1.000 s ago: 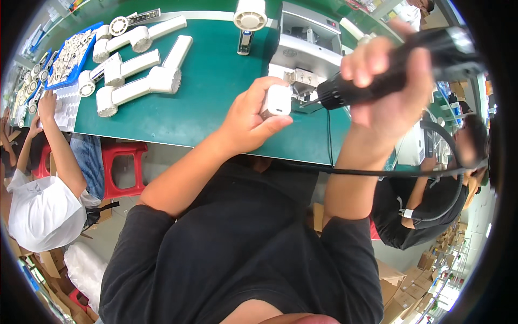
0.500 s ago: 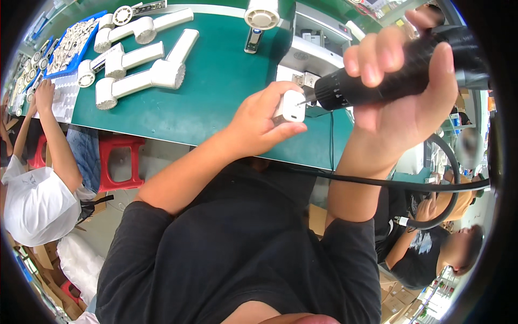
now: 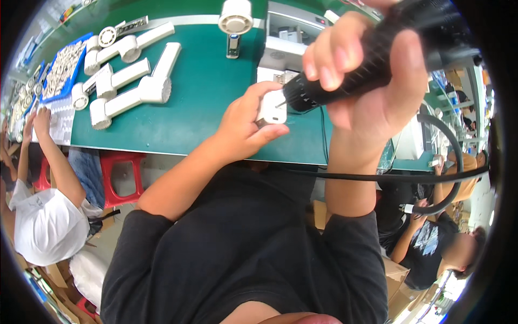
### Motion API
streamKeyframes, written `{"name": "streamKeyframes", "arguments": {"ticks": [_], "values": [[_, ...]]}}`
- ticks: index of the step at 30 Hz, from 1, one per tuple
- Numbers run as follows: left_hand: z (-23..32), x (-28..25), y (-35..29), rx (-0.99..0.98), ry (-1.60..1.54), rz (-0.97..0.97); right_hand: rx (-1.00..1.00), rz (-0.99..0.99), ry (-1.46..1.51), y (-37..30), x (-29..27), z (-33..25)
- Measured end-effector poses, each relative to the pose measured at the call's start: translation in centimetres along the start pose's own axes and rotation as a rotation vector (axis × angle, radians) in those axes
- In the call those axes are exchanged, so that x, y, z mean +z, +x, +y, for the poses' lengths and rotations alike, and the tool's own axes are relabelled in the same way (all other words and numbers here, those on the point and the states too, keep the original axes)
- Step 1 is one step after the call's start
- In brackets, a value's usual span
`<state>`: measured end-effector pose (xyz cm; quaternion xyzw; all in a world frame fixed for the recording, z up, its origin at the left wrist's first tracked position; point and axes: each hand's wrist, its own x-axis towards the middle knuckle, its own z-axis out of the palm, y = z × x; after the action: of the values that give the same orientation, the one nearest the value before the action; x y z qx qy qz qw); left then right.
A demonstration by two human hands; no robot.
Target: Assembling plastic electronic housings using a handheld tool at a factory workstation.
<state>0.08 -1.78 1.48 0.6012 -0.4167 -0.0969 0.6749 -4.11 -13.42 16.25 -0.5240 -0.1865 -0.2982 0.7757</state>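
Note:
My left hand [image 3: 243, 124] is closed round a small white plastic housing [image 3: 274, 112]; its end face, with a dark slot, is turned up toward me. From above right, my right hand [image 3: 372, 94] grips a black electric screwdriver [image 3: 303, 94], fingers wrapped over its body. The thin bit slants down to the housing's end face and appears to meet it; whether a screw sits under the tip cannot be made out. Beyond my left hand, a white dryer-shaped unit [image 3: 236, 17] with a round vented end stands on the green table [image 3: 199, 97].
Several white jointed dryer-like bodies [image 3: 129, 100] lie at the left. Behind them is a blue tray [image 3: 67, 70] of small parts. A grey box-shaped device [image 3: 288, 35] stands past the screwdriver. A black cable [image 3: 377, 177] crosses near my right forearm. Co-workers sit at both sides.
The view has shifted, so both hands, the housing and the screwdriver appear further left in the picture. Both grips are kept, and the bit stays at the housing's end face.

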Motion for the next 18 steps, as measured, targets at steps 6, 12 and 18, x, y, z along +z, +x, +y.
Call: {"name": "streamKeyframes", "arguments": {"ticks": [6, 12, 18], "values": [[-0.6, -0.4, -0.7, -0.018, -0.069, -0.012, 0.038, 0.308, -0.189, 0.7, -3.0, 0.9], [-0.8, -0.3, -0.7, -0.024, -0.071, 0.002, 0.040, 0.235, -0.228, -0.9, -6.3, 3.9], [-0.7, -0.1, -0.8, -0.016, -0.100, 0.017, 0.162, 0.237, -0.190, -1.5, -6.1, 3.7]]}}
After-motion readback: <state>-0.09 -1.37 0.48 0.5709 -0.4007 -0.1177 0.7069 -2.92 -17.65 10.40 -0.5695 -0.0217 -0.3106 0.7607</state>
